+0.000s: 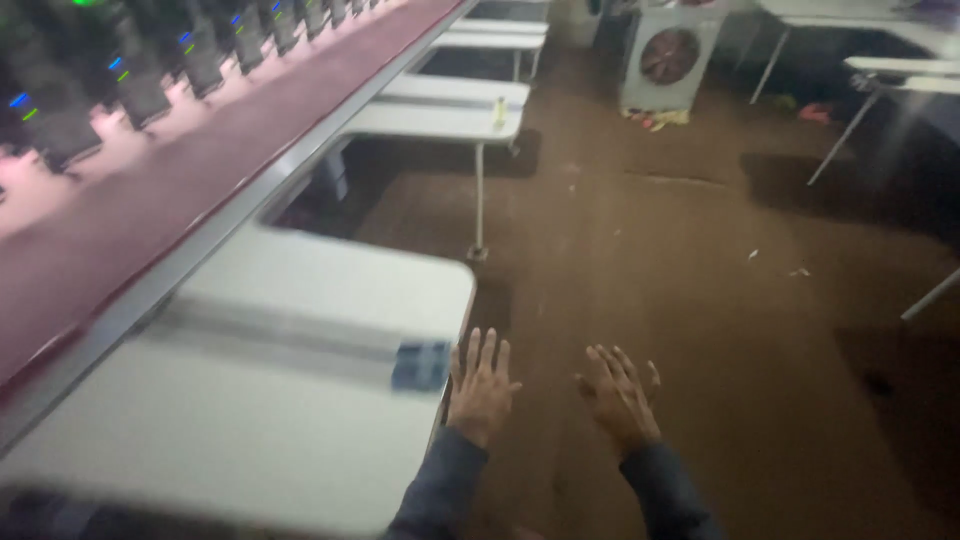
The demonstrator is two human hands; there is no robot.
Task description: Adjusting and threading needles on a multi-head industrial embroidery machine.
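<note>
Two bare hands reach forward over a brown floor (640, 260), both palm-down with the fingers spread wide and holding nothing. The left hand (481, 385) hovers right at the rounded edge of a white table (290, 400), its fingertips just beside a small dark rectangular object (420, 365) that lies near that edge; blur hides what the object is, and whether the hand touches the table cannot be told. The right hand (617, 392) hangs a little apart to the right, over open floor, touching nothing. Both wrists wear dark sleeves (440, 490). Along the far side of the table runs a long dark-red bed (200, 170) with a pale metal rail, and above it stands a row of dark machine heads (130, 70) dotted with small blue and green lights. Further along the rail sits a second white table (440, 110) on a thin leg, with a small pale bottle-like thing (499, 112) on top. A white box with a round fan (668, 55) stands on the floor at the back, and more pale tables (900, 80) stand at the right.
</note>
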